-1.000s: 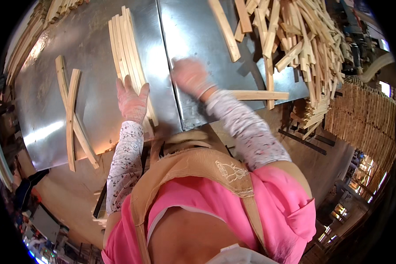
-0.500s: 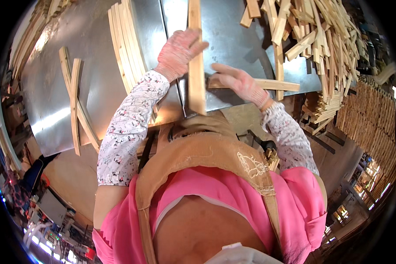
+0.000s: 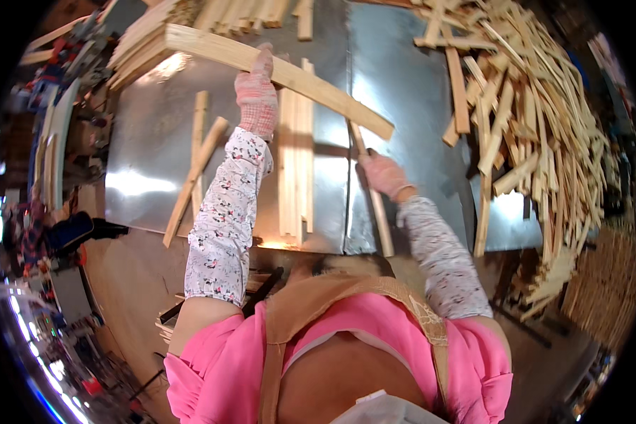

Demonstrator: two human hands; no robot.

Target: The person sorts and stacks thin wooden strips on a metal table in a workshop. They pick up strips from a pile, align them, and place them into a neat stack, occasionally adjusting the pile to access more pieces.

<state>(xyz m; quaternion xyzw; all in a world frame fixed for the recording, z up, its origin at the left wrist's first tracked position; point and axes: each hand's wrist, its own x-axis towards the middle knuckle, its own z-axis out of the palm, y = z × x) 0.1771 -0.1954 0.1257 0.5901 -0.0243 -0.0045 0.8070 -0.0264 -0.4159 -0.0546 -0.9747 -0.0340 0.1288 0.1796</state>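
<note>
My left hand (image 3: 256, 99), in a pink-and-white knit glove, grips a long flat wooden board (image 3: 314, 86) near its middle and holds it aslant above the metal table. Below and to the right, my gloved right hand (image 3: 384, 174) is closed around a narrow wooden strip (image 3: 379, 215), which points toward the table's near edge. Beneath the raised board lies a row of wooden strips (image 3: 290, 184) side by side. Left of my left forearm, two wooden strips (image 3: 194, 180) lie crossed on the table.
A large jumbled heap of wooden strips (image 3: 537, 120) covers the right side of the metal table (image 3: 420, 106). Stacked boards (image 3: 141, 42) stand at the far left, with more strips (image 3: 244, 15) along the far side. A bundle of thin sticks (image 3: 608, 283) stands at the right.
The board in my left hand has swung from upright in view to aslant, out to the left. My right hand has closed on the narrow strip, which has turned. The view has shifted.
</note>
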